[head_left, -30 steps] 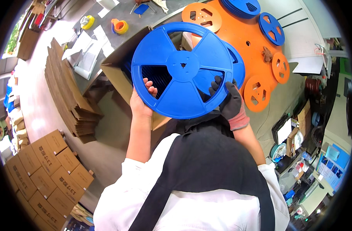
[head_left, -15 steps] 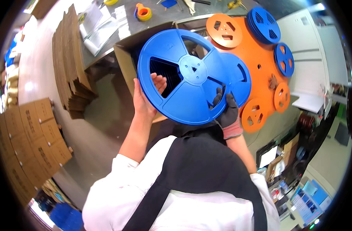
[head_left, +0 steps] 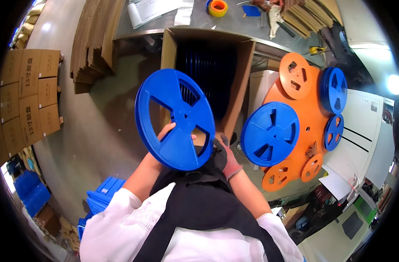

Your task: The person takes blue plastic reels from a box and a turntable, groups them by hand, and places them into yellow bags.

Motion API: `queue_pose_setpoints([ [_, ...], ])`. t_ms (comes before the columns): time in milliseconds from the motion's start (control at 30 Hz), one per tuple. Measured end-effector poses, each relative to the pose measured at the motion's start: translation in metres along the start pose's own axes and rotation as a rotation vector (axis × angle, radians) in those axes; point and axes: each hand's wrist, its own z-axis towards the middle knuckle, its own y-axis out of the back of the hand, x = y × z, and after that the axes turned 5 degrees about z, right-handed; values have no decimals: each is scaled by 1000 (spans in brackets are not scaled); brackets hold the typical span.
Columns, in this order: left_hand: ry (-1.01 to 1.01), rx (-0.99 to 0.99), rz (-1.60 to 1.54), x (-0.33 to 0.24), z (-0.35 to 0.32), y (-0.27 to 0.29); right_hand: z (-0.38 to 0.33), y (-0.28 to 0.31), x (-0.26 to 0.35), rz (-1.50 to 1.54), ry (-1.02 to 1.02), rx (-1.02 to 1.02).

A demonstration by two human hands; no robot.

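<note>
Left hand [head_left: 175, 133] grips the big blue reel [head_left: 175, 118], fingers hooked through one of its cut-outs, holding it tilted on edge right in front of the open cardboard box [head_left: 208, 65]. Right hand [head_left: 228, 155], in a dark glove with a red cuff, presses against the box's near wall just beside the reel; what it clasps, I cannot tell. Inside the box, dark blue reels already stand packed in a row, so by my reading the box is largely filled and this reel is not yet in it. More reels wait to the right: another blue reel [head_left: 269, 133] lies on a large orange reel [head_left: 311, 126]. Flattened cartons [head_left: 92, 41] are stacked at left, and the box's near wall stands between reel and row.
</note>
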Motion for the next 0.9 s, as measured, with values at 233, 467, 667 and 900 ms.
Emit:
queue_pose_setpoints([
  [233,-239,-405,439,25,19,54,175,-3,15,-630,311,-114],
  [467,-217,-397,272,39,56,98,340,-104,52,-2158,988,145],
  [667,-262,-493,175,38,80,117,398,-122,59,-2638,917,393],
  [900,-206,-528,162,33,77,122,409,-119,56,-2340,1196,298],
])
